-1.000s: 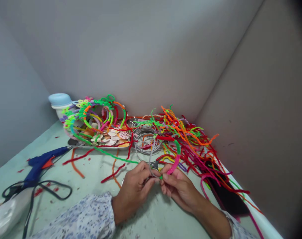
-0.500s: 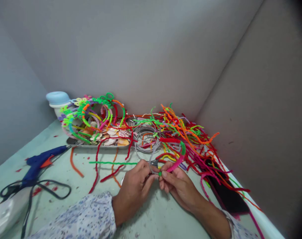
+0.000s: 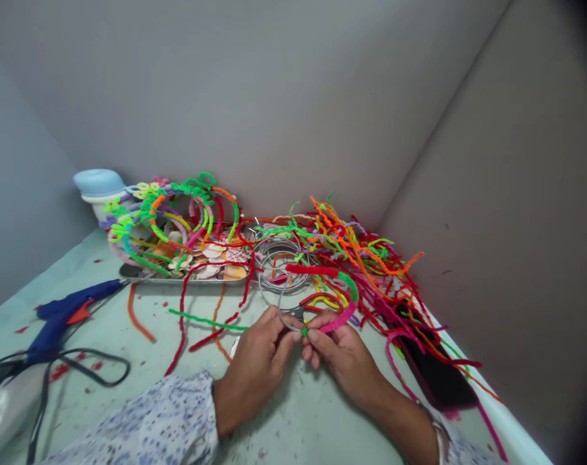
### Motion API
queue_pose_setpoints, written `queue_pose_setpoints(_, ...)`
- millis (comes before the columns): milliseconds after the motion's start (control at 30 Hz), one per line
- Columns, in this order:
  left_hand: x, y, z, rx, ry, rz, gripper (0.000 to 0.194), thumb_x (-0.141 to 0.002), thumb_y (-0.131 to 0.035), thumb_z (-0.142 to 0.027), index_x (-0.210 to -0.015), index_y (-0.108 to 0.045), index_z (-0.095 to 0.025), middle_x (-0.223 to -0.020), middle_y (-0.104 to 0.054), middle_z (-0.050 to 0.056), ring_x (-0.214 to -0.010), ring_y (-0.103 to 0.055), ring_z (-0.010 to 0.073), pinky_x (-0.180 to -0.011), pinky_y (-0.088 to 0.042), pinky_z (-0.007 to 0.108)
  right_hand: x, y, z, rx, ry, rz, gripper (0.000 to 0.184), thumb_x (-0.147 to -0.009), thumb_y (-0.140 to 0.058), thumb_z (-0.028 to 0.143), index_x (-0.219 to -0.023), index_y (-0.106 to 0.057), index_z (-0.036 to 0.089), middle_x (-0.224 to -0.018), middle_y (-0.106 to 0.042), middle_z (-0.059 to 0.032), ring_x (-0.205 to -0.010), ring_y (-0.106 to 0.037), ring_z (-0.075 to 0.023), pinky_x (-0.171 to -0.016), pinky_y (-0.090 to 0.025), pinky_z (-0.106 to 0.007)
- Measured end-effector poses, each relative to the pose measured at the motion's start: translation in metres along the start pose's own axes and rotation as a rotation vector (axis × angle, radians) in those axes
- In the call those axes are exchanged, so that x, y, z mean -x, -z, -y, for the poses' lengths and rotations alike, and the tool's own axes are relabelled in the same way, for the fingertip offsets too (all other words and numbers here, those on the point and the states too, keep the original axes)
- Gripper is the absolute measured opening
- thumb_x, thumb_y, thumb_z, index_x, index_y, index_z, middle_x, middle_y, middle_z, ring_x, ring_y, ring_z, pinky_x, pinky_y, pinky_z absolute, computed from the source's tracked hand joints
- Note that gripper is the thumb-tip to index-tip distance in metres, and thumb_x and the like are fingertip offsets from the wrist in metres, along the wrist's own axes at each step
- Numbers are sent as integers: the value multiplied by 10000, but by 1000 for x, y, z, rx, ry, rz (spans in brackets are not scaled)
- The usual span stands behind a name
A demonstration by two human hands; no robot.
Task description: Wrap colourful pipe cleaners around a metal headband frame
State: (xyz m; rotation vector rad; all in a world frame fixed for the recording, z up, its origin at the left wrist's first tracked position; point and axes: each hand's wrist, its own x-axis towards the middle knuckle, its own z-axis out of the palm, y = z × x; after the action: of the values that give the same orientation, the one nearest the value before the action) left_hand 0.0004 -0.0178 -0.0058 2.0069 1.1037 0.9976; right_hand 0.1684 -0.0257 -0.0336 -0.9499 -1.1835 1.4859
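My left hand (image 3: 254, 368) and my right hand (image 3: 344, 358) meet at the table's middle, both pinched on a thin grey hairband (image 3: 283, 310). The band is partly wrapped in fuzzy pipe cleaner (image 3: 344, 303), pink near my right fingers, then green and red further up. A green pipe cleaner (image 3: 203, 319) trails left from my left fingers across the table. The small green end sits between the two thumbs.
A heap of coloured pipe cleaners (image 3: 361, 265) fills the back right corner. A metal tray (image 3: 177, 278) with shells and wrapped hairbands (image 3: 177, 213) stands at the back left, beside a white jar with blue lid (image 3: 99, 190). A blue glue gun (image 3: 63, 316) with black cord lies left. A dark flat object (image 3: 433, 378) lies right.
The long green pipe cleaner has been drawn in toward my left hand and lies lower on the table. A red strand near it has shifted. The view has tilted slightly.
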Motion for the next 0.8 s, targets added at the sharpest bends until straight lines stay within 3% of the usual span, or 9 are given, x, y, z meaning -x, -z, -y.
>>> queue_pose_setpoints(400, -3, -3, 1, 18, 78, -13, 165, -889, -462, -178, -880, -628, -181, -852, -611, 40, -808, -589, 167, -745, -463, 292, 3, -7, 2, 120, 57, -96, 215, -816, -631, 385, -849, -560, 185, -626, -633, 11, -514, -566, -111, -501, -462, -235)
queue_pose_setpoints(800, -5, -3, 6, 279, 148, 55, 223, -902, -472, -276, -793, -642, -180, -782, -656, 38, -789, -619, 174, -734, -489, 291, 4, -8, 0, 236, 124, -134, 171, -852, -589, 356, -835, -556, 189, -631, -604, 10, -527, -566, -112, -502, -480, -240)
